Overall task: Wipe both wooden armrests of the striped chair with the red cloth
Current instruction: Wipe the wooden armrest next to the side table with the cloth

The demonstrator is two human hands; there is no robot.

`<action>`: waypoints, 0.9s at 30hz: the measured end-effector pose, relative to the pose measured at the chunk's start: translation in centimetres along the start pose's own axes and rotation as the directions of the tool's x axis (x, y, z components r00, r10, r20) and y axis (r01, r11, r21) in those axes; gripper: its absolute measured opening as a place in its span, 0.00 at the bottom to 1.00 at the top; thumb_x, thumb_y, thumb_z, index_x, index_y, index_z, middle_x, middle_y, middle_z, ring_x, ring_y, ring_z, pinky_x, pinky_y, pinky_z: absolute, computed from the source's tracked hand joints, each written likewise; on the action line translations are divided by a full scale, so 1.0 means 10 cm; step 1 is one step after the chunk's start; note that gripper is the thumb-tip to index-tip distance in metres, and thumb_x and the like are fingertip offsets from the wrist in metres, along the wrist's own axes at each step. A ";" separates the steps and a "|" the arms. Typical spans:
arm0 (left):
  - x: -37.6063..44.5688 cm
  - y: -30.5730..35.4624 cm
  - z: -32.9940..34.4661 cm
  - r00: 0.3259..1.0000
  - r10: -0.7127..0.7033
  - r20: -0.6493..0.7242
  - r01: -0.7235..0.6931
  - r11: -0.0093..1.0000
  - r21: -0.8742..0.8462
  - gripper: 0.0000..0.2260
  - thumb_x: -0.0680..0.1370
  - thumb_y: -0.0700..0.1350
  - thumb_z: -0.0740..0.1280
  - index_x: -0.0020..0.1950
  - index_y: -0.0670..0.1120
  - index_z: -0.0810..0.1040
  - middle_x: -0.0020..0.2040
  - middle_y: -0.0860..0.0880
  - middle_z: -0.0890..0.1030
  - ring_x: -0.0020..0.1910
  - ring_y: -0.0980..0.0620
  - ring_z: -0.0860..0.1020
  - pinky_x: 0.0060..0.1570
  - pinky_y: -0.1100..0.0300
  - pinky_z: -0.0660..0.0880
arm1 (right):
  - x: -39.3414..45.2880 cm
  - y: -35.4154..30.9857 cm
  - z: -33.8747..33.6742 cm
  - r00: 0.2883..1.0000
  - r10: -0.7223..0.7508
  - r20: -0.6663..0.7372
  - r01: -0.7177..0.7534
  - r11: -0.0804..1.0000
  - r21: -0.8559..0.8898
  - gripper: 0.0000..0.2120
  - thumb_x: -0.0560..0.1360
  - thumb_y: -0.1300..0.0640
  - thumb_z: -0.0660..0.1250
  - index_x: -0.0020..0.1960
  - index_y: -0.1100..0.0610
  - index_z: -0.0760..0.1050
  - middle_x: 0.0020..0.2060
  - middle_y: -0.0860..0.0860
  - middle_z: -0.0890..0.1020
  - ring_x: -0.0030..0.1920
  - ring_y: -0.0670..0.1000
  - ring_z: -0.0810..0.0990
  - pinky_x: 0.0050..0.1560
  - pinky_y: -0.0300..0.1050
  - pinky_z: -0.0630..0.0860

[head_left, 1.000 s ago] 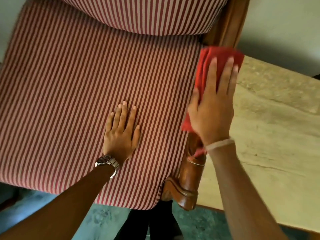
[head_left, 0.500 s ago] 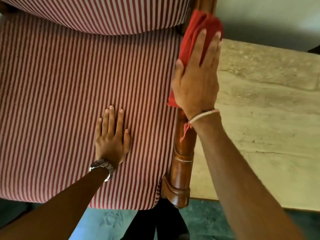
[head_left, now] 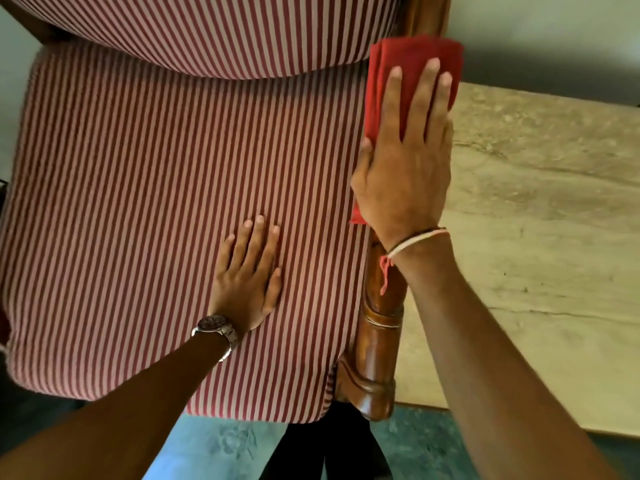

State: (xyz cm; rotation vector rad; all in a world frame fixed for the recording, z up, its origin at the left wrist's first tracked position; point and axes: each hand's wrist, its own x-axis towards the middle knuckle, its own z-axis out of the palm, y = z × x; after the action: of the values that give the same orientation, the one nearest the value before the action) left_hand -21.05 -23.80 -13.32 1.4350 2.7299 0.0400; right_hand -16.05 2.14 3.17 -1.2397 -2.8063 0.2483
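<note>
The striped chair's red-and-white seat cushion [head_left: 145,209] fills the left and middle of the head view. Its right wooden armrest [head_left: 379,344] runs from the front corner toward the backrest. My right hand [head_left: 405,168] lies flat on the folded red cloth [head_left: 412,60], pressing it onto the far half of that armrest, fingers pointing at the backrest. My left hand [head_left: 247,282] rests palm down on the cushion, fingers spread, holding nothing. The left armrest is out of view.
A pale stone-topped table [head_left: 540,244] stands right beside the armrest. The striped back cushion [head_left: 221,32] overhangs the seat at the top. Greenish floor [head_left: 221,445] shows below the chair's front edge.
My right hand slid the cloth along the armrest toward the backrest, then sits a little back from it now. The left hand stayed on the cushion.
</note>
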 end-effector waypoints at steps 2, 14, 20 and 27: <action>0.01 0.00 0.00 1.000 -0.003 -0.012 0.003 1.000 -0.005 0.30 0.83 0.56 0.47 0.84 0.47 0.51 0.84 0.42 0.54 0.84 0.43 0.53 0.81 0.42 0.55 | -0.28 0.01 0.01 1.000 -0.010 -0.008 0.011 0.999 0.042 0.31 0.85 0.51 0.52 0.84 0.55 0.45 0.84 0.61 0.47 0.84 0.62 0.45 0.83 0.60 0.53; 0.01 -0.01 -0.01 1.000 0.000 -0.002 0.000 1.000 -0.014 0.29 0.83 0.55 0.48 0.84 0.46 0.52 0.84 0.41 0.55 0.83 0.42 0.55 0.80 0.40 0.57 | 0.09 0.02 -0.07 1.000 0.004 0.030 -0.005 0.999 0.041 0.35 0.83 0.47 0.55 0.84 0.56 0.45 0.84 0.61 0.47 0.84 0.62 0.45 0.83 0.59 0.54; 0.01 0.01 -0.04 1.000 -0.009 0.002 0.009 1.000 -0.019 0.29 0.83 0.55 0.48 0.83 0.46 0.52 0.84 0.41 0.56 0.83 0.41 0.56 0.80 0.39 0.57 | -1.08 0.06 0.01 0.999 -0.025 0.038 0.020 0.994 0.107 0.34 0.84 0.47 0.54 0.84 0.56 0.45 0.84 0.60 0.47 0.84 0.60 0.45 0.83 0.58 0.54; 0.00 0.05 -0.06 1.000 -0.005 0.001 0.005 0.999 -0.031 0.29 0.83 0.54 0.49 0.82 0.44 0.57 0.83 0.40 0.58 0.82 0.40 0.57 0.79 0.38 0.59 | 0.04 0.06 -0.02 0.998 0.054 0.010 -0.055 0.987 0.150 0.33 0.85 0.48 0.53 0.84 0.57 0.44 0.83 0.61 0.46 0.84 0.63 0.45 0.82 0.59 0.59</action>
State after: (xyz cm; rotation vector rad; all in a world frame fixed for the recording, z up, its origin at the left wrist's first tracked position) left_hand -20.67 -23.56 -12.68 1.4195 2.7199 0.0815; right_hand -15.88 2.83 3.22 -1.2847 -2.7026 0.4574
